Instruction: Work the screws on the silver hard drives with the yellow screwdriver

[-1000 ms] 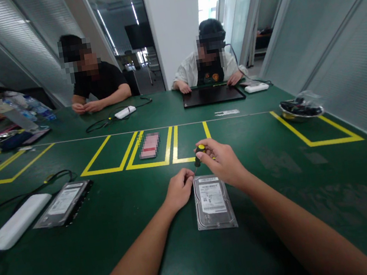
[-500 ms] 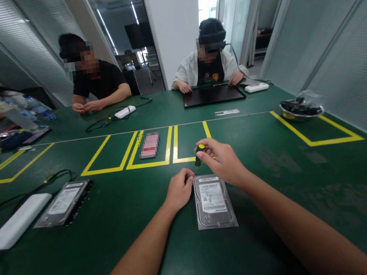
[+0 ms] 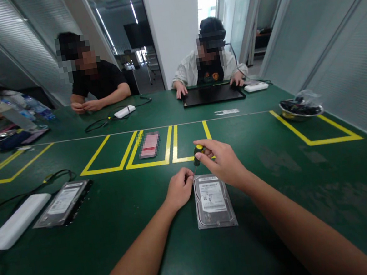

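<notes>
A hard drive (image 3: 214,204) with a white label lies flat on the green table, its long side pointing towards me. My right hand (image 3: 220,162) is closed round the black and yellow handle of a screwdriver (image 3: 197,154). The screwdriver leans slightly, with its thin shaft reaching down to the drive's far left corner. At that same corner, the thumb and fingers of my left hand (image 3: 180,187) are pinched together beside the shaft's tip. What they pinch is hidden.
A second hard drive (image 3: 63,203) lies left beside a white power strip (image 3: 18,222) with a black cable. A pink pixelated item (image 3: 150,145) sits within yellow tape. A metal bowl (image 3: 300,113) holds dark parts. Across the table, a person touches a black panel (image 3: 213,95); another rests folded hands.
My hands, the screwdriver and the hard drive stay almost in place. Across the table, the person's hands have shifted on the black panel's edges.
</notes>
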`<state>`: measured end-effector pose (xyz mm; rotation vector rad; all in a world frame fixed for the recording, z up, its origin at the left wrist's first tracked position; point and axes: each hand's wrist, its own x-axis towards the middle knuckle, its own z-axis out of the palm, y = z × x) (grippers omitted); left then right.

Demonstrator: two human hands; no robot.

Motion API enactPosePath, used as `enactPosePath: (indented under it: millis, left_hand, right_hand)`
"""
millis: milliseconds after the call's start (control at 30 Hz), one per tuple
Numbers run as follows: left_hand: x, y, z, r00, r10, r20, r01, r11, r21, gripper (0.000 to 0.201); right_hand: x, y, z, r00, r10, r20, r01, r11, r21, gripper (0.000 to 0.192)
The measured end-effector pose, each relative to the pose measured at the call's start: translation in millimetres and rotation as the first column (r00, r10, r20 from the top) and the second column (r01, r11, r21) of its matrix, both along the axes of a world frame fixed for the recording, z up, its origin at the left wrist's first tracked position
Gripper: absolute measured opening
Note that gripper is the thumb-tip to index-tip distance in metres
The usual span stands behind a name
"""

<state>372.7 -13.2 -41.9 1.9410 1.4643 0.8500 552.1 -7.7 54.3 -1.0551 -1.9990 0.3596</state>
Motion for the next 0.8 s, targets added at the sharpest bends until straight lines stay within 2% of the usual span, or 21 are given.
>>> enactPosePath:
  millis: [100, 267, 533, 800]
  left_hand:
    - [0.5, -0.3, 0.4, 1.000, 0.000, 0.007, 0.000, 1.000, -0.008, 0.008]
    - [1.8, 0.3, -0.8, 1.000, 0.016, 0.005, -0.016, 1.000, 0.002, 0.007]
    - [1.2, 2.3, -6.8, 0.999, 0.032, -0.008, -0.032, 0.999, 0.043, 0.006]
    - [1.1, 3.5, -5.8, 1.000, 0.009, -0.007, -0.009, 0.998, 0.055, 0.006]
  right_hand:
    - [0.8, -0.8, 0.0, 1.000, 0.019, -0.003, -0.019, 1.000, -0.010, 0.031]
    - [0.2, -2.2, 2.9, 0.999, 0.043, -0.002, -0.043, 0.999, -0.023, 0.024]
    - [-8.2, 0.4, 13.5, 0.998, 0.057, 0.006, -0.058, 0.995, 0.080, 0.009]
    - [-8.5, -2.0, 19.7, 0.998, 0.040, 0.043, -0.043, 0.996, 0.078, 0.009]
